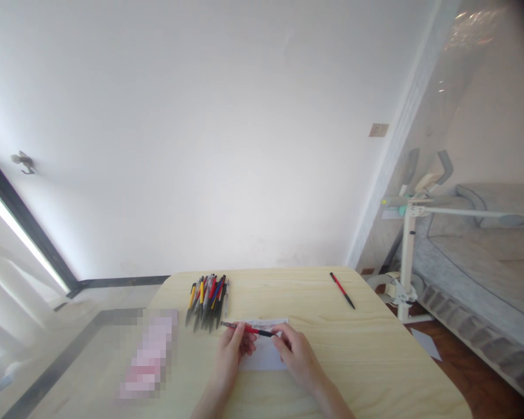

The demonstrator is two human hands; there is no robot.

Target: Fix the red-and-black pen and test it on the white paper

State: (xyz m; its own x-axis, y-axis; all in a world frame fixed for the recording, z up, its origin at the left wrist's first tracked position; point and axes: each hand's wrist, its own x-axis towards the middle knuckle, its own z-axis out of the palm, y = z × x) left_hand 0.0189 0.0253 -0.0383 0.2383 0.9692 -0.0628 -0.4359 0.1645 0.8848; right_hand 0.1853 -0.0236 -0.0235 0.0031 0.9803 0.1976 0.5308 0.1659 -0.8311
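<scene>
A red and black pen (pixel 251 330) is held level between my two hands above a white sheet of paper (pixel 264 355). My left hand (pixel 233 349) pinches its red barrel, fingers curled. The fingers of my right hand (pixel 293 349) close round the black end at the right. Beyond my left hand lies a pile of pens (pixel 207 299) in yellow, red, blue, black and grey. One more red and black pen (pixel 343 291) rests alone toward the right back of the table.
The wooden table (pixel 332 349) has a rounded far edge near a white wall (pixel 201 145). A pink, blurred item (pixel 151 358) shows at the left. To the right of the table stand an exercise machine (pixel 408 256) and a grey sofa (pixel 484 256).
</scene>
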